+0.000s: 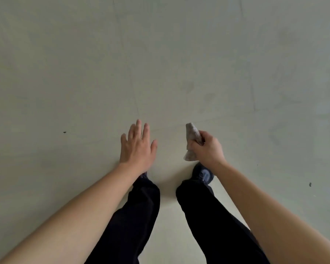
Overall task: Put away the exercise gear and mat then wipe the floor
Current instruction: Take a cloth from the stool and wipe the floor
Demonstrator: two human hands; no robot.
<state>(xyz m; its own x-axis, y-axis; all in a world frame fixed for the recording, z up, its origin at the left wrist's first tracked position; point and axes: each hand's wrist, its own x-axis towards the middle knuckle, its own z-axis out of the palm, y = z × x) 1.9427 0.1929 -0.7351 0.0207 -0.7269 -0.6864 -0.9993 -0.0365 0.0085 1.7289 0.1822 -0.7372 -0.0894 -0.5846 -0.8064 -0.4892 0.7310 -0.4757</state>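
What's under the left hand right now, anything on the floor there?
Below the open left hand only bare floor shows, plus the tip of a dark shoe by the wrist. The patch directly beneath the palm is covered. The cloth is in the right hand.

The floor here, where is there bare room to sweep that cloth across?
The floor is bare everywhere ahead of the left hand and the cloth in the right hand. Both sides are open too. Only the strip between the shoes is tight.
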